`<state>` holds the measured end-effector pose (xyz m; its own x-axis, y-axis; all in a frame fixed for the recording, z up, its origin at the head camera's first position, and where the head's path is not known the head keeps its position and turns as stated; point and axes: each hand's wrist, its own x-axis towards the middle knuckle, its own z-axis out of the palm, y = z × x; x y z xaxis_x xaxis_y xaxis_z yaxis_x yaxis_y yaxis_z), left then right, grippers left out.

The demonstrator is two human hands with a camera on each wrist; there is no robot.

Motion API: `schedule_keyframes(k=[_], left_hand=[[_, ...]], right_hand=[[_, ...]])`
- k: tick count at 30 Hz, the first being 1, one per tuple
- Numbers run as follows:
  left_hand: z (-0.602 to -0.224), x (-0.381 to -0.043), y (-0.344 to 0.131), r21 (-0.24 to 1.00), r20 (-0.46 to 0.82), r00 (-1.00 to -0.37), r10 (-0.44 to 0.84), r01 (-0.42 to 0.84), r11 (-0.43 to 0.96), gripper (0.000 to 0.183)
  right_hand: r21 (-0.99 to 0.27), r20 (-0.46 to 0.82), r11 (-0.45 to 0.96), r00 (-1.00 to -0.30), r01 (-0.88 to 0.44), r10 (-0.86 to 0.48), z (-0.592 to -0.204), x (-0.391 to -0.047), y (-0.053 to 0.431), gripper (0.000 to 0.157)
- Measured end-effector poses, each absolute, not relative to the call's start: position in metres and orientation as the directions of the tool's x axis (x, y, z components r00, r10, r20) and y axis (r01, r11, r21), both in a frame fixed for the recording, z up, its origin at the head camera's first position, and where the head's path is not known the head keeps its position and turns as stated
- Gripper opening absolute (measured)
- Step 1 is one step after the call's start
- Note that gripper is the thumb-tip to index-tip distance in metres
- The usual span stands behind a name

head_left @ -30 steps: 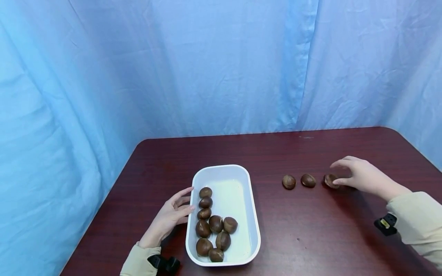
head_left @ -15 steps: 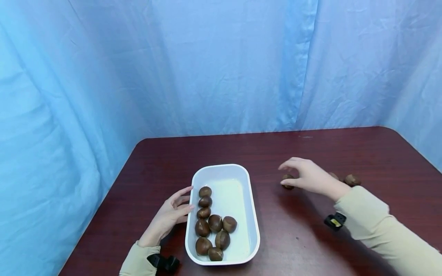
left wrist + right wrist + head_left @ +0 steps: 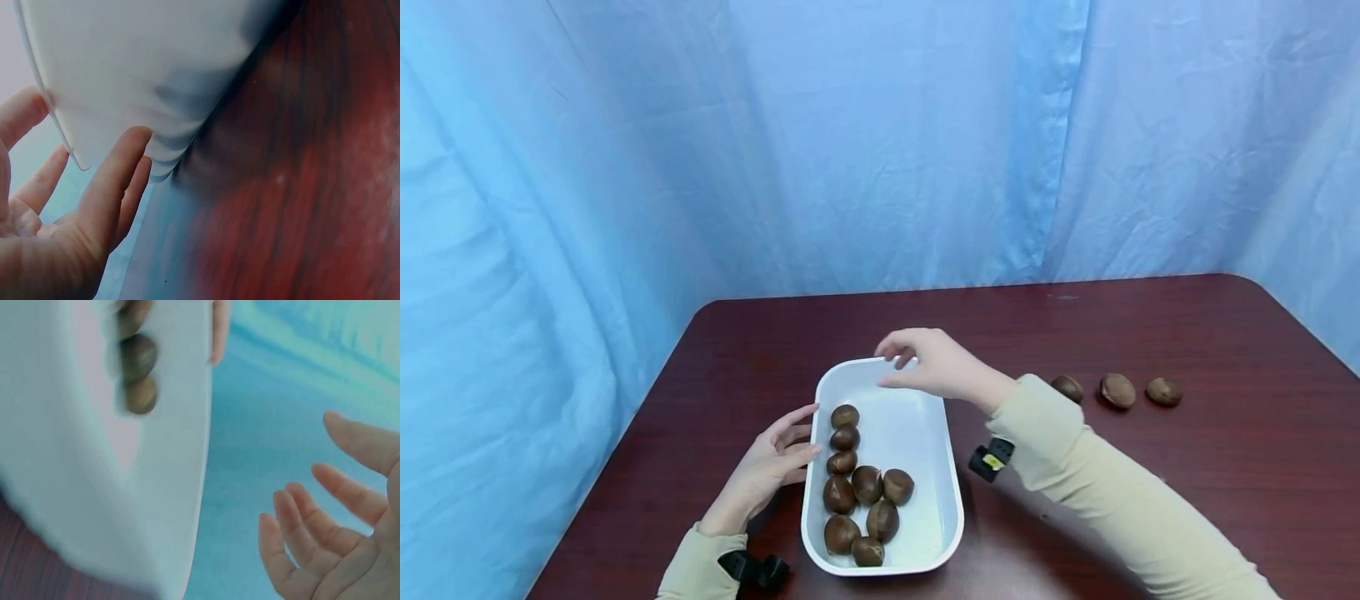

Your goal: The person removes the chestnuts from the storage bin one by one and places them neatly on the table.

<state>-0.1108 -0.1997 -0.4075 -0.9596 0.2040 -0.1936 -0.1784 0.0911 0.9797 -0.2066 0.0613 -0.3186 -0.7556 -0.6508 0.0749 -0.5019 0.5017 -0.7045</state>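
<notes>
A white plastic tray (image 3: 953, 500) stands on the table with several brown chestnuts (image 3: 883, 521) inside, mostly along its left side. My left hand (image 3: 767, 468) is at the tray's left wall, its fingertips at the rim and against the outer side; the left wrist view shows these fingers (image 3: 115, 178) extended. My right hand (image 3: 942, 365) hovers over the tray's far right corner, fingers bent loosely and apart. In the right wrist view its palm faces the camera with nothing in it. To the right, three more chestnuts (image 3: 1117, 391) lie in a row on the tabletop.
The dark red-brown table (image 3: 1247, 350) has a blue curtain (image 3: 887, 167) hanging behind it and along the sides. My right sleeve (image 3: 1045, 433) crosses the table and covers the spot left of the visible row.
My right hand has swept left from the row, past its leftmost chestnut, to above the tray. The chestnuts in the tray look the same; the left hand has stayed put.
</notes>
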Motion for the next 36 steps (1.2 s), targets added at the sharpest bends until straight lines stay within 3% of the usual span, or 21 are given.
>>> schedule_keyframes(k=[5,10,17,30,36], left_hand=[[-0.407,-0.11,-0.2,0.979,-0.199,-0.959,0.202,-0.186,0.084,0.064],[-0.408,-0.111,-0.201,0.98,-0.197,-0.958,0.207,-0.185,0.077,0.065],[-0.408,-0.109,-0.203,0.981,-0.186,-0.961,0.202,-0.173,0.083,0.065],[-0.407,-0.107,-0.202,0.979,-0.203,-0.956,0.21,-0.195,0.062,0.065],[-0.408,-0.107,-0.202,0.981,-0.196,-0.957,0.213,-0.194,0.032,0.066]], right_hand=[[-0.792,-0.065,0.514,-0.792,-0.33,-0.608,-0.316,-0.209,0.029,0.039],[-0.826,-0.239,0.543,-0.778,-0.152,-0.581,-0.322,-0.208,0.007,0.035],[-0.796,-0.36,0.601,-0.746,-0.067,-0.56,-0.337,-0.207,-0.012,0.041],[-0.742,-0.308,0.656,-0.797,-0.14,-0.519,-0.371,-0.204,-0.025,0.045],[-0.693,-0.224,0.686,-0.839,-0.221,-0.496,-0.384,-0.202,-0.035,0.032]])
